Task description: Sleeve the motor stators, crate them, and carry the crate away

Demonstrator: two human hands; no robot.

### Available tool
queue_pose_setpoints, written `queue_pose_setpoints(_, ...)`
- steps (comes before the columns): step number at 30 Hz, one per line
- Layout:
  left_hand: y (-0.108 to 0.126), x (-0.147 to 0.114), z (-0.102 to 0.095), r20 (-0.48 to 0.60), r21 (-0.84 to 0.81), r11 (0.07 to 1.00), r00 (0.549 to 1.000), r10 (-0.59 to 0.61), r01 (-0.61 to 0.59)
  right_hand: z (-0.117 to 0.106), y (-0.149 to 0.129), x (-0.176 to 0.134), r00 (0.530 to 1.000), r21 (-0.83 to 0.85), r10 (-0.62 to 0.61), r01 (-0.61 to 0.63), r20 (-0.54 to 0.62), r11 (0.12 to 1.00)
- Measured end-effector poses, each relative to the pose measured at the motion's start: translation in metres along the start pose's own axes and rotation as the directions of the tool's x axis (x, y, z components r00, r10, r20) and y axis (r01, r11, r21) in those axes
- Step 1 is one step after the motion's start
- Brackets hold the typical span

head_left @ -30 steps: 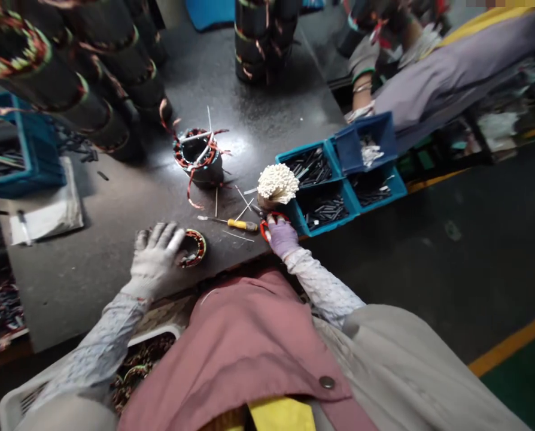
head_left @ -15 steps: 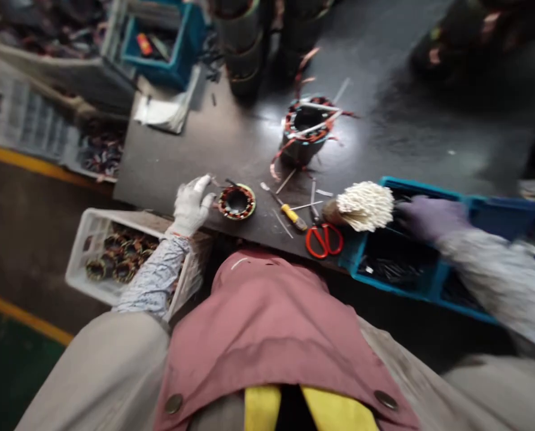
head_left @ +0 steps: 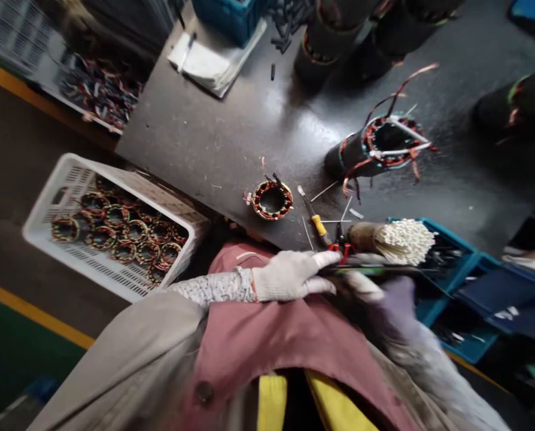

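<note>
My left hand (head_left: 292,275), in a white glove, lies in front of my apron with its fingers closed about the left end of a bundle of dark thin strands (head_left: 379,270). My right hand (head_left: 386,305), in a purple glove with pale fingertips, is blurred and grips the same bundle from the right. Just beyond my hands are red-handled scissors (head_left: 342,250), partly covered, and a yellow-handled screwdriver (head_left: 320,226). A short wound stator (head_left: 289,200) with copper windings sits near the table edge. Farther off stands a taller stator (head_left: 350,154) with loose copper leads and white strips across its top.
Left of the table (head_left: 195,143), a white crate (head_left: 119,275) holds several stators. A bundle of white sticks (head_left: 406,242) rests against blue bins (head_left: 456,254) at right. Dark cylinders (head_left: 316,60) stand at the back, near papers (head_left: 209,63) and a blue box (head_left: 231,18).
My right hand has come out of the blue bin to the front of my body with dark strands. My left hand has left the short stator and met it. The view has turned.
</note>
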State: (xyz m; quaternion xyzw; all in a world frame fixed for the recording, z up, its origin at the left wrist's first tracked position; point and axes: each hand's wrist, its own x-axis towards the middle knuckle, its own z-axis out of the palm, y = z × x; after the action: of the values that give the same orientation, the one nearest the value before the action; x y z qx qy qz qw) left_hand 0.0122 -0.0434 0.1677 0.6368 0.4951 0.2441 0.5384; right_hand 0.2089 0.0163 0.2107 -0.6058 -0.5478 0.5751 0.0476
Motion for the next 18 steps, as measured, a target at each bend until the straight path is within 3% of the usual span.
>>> queue_pose_setpoints(2,-0.006,-0.004,-0.010,0.058,-0.003,0.999,0.997,-0.049,0.049,0.027,-0.019,0.007,0.996,0.085,0.081,-0.084,0.036,0.993)
queue_pose_setpoints(4,-0.020,-0.019,-0.025,0.084,-0.047,0.993,0.991,-0.101,0.105,0.051,-0.039,0.018,0.964,0.156,0.206,-0.232,0.168,0.960)
queue_pose_setpoints(6,-0.040,-0.040,-0.039,0.105,-0.196,0.973,0.989,-0.099,0.119,0.064,-0.061,0.032,0.931,0.168,0.290,-0.329,0.222,0.929)
queue_pose_setpoints(7,-0.051,-0.051,-0.044,0.107,-0.304,0.946,0.991,-0.084,0.113,0.066,-0.071,0.041,0.941,0.177,0.297,-0.323,0.162,0.930)
queue_pose_setpoints(9,-0.075,-0.074,-0.051,0.090,-0.510,0.851,0.992,-0.093,0.126,0.063,-0.088,0.062,0.970,0.162,0.227,-0.211,-0.083,0.964)
queue_pose_setpoints(11,-0.098,-0.092,-0.052,0.073,-0.604,0.766,0.972,-0.224,0.222,0.061,-0.097,0.088,0.964,-0.019,0.064,-0.072,-0.257,0.997)
queue_pose_setpoints(12,-0.107,-0.098,-0.052,0.068,-0.614,0.737,0.949,-0.309,0.284,0.063,-0.098,0.101,0.967,-0.165,-0.030,-0.013,-0.255,0.986)
queue_pose_setpoints(15,-0.125,-0.103,-0.053,0.050,-0.639,0.660,0.878,-0.477,0.395,0.078,-0.088,0.137,0.985,-0.552,-0.171,0.131,-0.020,0.823)
queue_pose_setpoints(18,-0.130,-0.099,-0.061,0.023,-0.706,0.592,0.847,-0.531,0.390,0.094,-0.071,0.157,0.987,-0.738,-0.139,0.157,0.086,0.656)
